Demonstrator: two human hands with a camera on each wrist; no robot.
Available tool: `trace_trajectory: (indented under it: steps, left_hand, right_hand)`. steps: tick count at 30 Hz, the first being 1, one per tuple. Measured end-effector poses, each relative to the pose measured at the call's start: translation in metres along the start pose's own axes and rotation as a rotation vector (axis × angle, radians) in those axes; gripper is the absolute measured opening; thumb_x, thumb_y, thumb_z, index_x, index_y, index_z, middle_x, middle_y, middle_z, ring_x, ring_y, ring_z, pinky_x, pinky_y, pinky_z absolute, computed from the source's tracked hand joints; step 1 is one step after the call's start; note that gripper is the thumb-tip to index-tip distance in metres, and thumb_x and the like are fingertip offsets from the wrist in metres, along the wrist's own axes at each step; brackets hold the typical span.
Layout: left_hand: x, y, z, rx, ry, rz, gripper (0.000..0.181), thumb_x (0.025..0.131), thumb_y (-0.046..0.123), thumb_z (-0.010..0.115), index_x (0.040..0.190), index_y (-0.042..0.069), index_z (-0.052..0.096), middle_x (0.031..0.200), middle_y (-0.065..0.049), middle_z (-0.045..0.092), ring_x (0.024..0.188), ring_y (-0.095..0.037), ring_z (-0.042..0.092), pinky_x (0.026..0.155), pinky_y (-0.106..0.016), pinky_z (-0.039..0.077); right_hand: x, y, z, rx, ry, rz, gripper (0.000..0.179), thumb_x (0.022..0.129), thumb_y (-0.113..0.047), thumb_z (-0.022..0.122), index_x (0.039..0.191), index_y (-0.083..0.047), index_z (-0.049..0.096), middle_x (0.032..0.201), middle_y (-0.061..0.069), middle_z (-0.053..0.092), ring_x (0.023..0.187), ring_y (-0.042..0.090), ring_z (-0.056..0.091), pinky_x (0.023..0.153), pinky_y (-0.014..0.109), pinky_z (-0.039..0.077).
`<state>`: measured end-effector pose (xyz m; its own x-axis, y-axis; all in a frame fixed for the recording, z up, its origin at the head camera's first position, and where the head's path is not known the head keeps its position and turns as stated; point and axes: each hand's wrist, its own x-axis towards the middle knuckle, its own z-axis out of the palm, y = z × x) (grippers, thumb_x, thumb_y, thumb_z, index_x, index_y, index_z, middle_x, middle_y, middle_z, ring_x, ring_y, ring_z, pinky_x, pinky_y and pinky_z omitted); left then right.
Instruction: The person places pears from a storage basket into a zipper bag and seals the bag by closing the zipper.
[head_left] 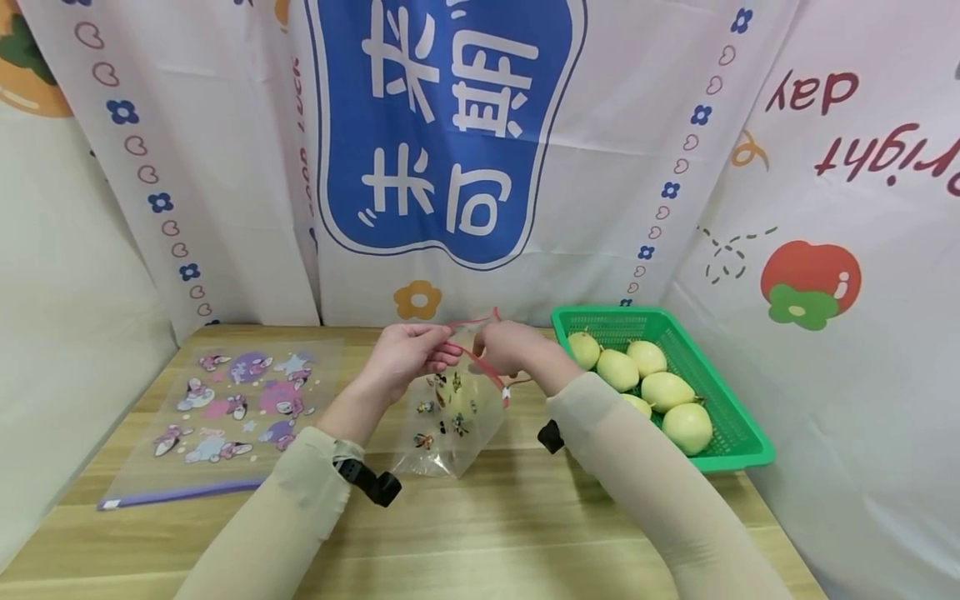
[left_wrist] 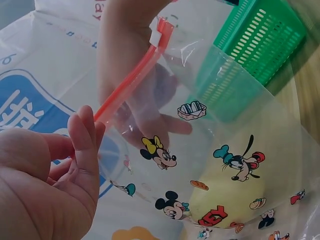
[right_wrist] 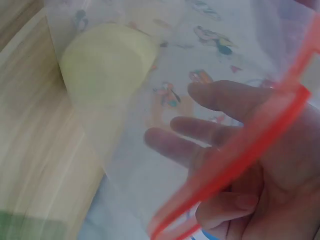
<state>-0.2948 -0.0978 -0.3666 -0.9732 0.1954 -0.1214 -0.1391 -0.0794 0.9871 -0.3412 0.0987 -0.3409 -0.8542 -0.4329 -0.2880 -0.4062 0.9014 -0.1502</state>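
Observation:
A clear zip bag [head_left: 453,454] with cartoon prints and a red slider zip hangs above the wooden table, its mouth at the top. Inside, low down, lies one pale green pear [left_wrist: 230,190], which also shows through the plastic in the right wrist view. My left hand [head_left: 401,358] pinches the red rim of the mouth between thumb and fingers. Through the mouth reaches my right hand [right_wrist: 285,160], its fingers spread loosely inside the bag, holding nothing and apart from the pear. The white slider [left_wrist: 156,37] sits at one end of the zip.
On the right stands a green plastic basket [head_left: 750,454] with several pale green pears [head_left: 667,390]. A second clear bag [head_left: 232,467], with a purple zip, lies flat at the left. Behind the table [head_left: 450,550] hangs a printed white cloth [head_left: 600,167].

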Motion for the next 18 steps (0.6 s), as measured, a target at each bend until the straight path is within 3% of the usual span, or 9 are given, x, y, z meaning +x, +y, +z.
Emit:
trace_trajectory:
  steps: [4,11,18]
  left_hand:
    - [0.0,-0.001,-0.002,-0.001,0.004,-0.005,0.037,0.113,0.015,0.062,0.141,-0.009,0.067,0.086,-0.003,0.081,0.074,-0.008,0.077,0.069,-0.017,0.063]
    - [0.002,-0.005,-0.005,0.0,0.018,-0.016,0.037,0.113,0.016,0.062,0.141,-0.007,0.068,0.089,-0.004,0.082,0.076,-0.008,0.078,0.07,-0.017,0.064]
    - [0.001,-0.005,-0.006,-0.012,0.006,-0.006,0.043,0.113,0.015,0.062,0.147,-0.011,0.061,0.089,-0.003,0.082,0.075,-0.007,0.077,0.069,-0.017,0.063]
  right_hand:
    - [-0.012,0.007,-0.006,0.039,0.056,-0.007,0.032,0.107,-0.036,0.068,0.131,-0.016,0.078,0.119,0.005,0.079,0.079,0.017,0.072,0.066,0.033,0.058]
    - [-0.038,0.034,-0.019,0.249,0.145,-0.05,0.028,0.108,-0.033,0.067,0.123,-0.014,0.08,0.098,0.003,0.081,0.076,0.016,0.071,0.065,0.03,0.056]
    - [-0.057,0.078,-0.034,0.405,0.258,0.024,0.03,0.109,-0.031,0.065,0.126,-0.01,0.077,0.101,0.01,0.081,0.078,0.022,0.071,0.07,0.035,0.061]
